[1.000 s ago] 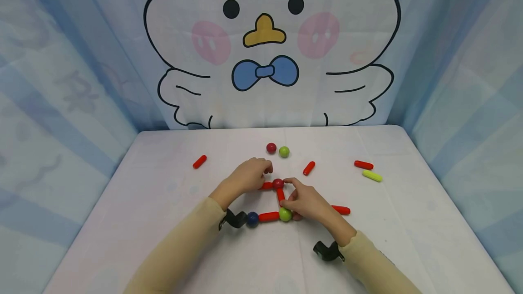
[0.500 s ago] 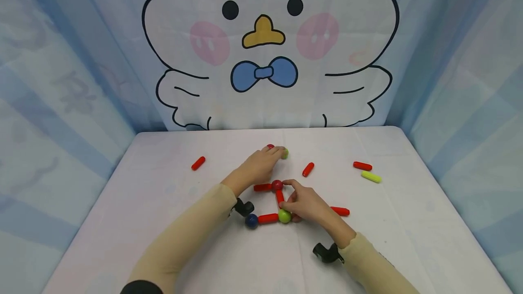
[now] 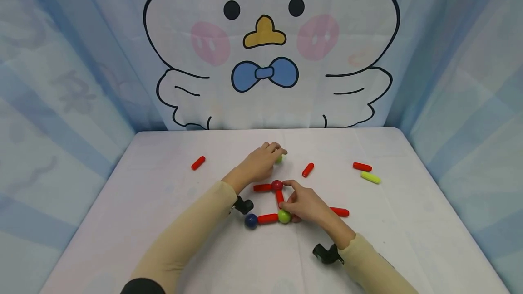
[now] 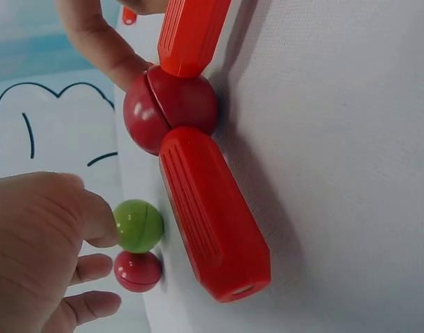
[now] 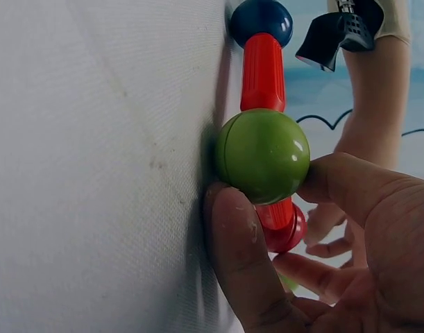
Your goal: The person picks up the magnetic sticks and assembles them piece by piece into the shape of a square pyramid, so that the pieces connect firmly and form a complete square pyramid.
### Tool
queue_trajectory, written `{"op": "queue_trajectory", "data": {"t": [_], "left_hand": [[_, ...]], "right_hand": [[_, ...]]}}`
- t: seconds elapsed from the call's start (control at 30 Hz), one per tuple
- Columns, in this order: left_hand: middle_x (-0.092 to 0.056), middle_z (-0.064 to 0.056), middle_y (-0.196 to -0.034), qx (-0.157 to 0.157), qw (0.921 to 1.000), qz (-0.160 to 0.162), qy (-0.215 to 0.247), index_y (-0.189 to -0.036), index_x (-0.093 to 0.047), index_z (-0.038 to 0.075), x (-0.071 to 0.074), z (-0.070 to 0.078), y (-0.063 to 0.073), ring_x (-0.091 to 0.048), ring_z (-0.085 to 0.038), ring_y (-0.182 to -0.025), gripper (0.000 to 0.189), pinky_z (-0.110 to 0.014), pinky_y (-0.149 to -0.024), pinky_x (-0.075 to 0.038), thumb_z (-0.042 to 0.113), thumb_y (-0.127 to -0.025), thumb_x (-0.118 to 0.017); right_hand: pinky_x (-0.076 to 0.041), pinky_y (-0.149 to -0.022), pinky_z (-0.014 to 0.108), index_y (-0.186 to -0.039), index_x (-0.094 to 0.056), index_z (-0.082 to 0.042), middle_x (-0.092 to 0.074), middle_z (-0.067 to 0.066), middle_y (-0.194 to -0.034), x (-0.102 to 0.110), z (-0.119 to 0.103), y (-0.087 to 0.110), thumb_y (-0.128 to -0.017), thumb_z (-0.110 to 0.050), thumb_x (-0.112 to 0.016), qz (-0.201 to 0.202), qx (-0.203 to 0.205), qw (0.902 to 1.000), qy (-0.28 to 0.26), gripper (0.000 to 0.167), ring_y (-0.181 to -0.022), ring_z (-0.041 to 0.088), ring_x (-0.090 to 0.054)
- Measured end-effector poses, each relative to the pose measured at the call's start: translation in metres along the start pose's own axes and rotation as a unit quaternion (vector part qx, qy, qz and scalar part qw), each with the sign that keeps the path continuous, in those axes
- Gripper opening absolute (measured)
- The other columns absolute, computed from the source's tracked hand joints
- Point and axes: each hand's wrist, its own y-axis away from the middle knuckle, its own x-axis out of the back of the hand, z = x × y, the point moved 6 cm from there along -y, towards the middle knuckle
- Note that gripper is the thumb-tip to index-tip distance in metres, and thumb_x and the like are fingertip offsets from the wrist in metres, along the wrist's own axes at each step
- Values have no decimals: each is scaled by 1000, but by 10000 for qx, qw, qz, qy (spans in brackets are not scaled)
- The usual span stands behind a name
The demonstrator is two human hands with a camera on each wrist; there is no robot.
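Observation:
Red rods and coloured balls stand joined in an open-sided frame. A blue ball leads through a red rod to a green ball, then up to a red ball with a free-ended rod. My right hand pinches the frame's green ball between thumb and a finger, while another fingertip touches its red ball. My left hand reaches beyond the frame to a loose green ball and red ball, its thumb against the green one and its fingers loosely bent.
Single red rods lie at the left and behind my right hand. At the right, a red rod lies beside a yellow-green rod. Another red rod is partly hidden by my right wrist.
My left hand moved from the frame's rear rod to the two loose balls at the back. The loose green ball has shifted slightly nearer. My right hand keeps its place on the frame.

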Motion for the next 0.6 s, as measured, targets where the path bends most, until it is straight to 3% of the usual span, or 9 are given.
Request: {"op": "queue_trajectory", "data": {"t": [0.13,0.27,0.6], "left_hand": [[-47,-4,-156,54,9997,-225,4,-146,-56,26,-3,-2,2,-46,-25,-141,55,-38,-112,-48,6,-96,-67],[-50,-5,-150,261,9986,-417,188,-140,-63,24,-5,-6,6,-50,-25,-135,48,-37,-108,-51,5,-96,-68],[-56,-10,-134,909,9957,-180,-4,-142,-61,22,2,-24,15,-57,-25,-113,46,-37,-100,-55,12,-98,-69]], "right_hand": [[-59,-62,28,-152,-45,-13,-65,5,-89,-1,1,1,-93,-22,-78,4,-13,10000,10,68,-65,18,-63],[-58,-62,28,-152,-45,-13,-64,4,-89,-1,1,1,-93,-22,-78,2,5,10000,5,68,-65,18,-63],[-59,-63,28,-152,-46,-14,-64,4,-90,-1,2,1,-93,-23,-77,-7,-6,10000,-3,68,-65,18,-63]]}}
